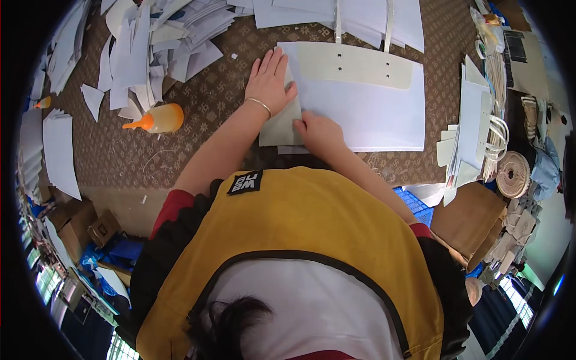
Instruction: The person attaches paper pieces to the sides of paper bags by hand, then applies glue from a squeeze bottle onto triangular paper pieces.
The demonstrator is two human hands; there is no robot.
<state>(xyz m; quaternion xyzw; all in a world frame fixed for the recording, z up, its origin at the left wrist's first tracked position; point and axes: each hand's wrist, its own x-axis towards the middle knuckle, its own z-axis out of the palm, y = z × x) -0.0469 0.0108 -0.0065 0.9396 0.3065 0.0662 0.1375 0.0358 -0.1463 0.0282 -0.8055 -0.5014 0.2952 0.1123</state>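
Note:
A white paper bag (366,120) lies flat on the patterned tabletop, with two pale handles (338,24) extending from its top. Across its upper part runs an off-white strip (360,63) with several small dark holes or rivets. A grey card-like panel (279,129) lies along the bag's left edge. My left hand (270,81) rests flat over the panel's upper end, fingers stretched out. Lower down, my right hand (322,135) has its fingers curled at the panel's right edge, on the bag; its fingertips are mostly hidden, so a grip on the panel is unclear.
An orange-capped glue bottle (162,119) lies left of my arm. Heaps of white paper pieces (162,42) cover the back left. More white sheets (294,13) lie at the back. Stacked bags with handles (471,129) sit at the right edge, near a cardboard box (468,219).

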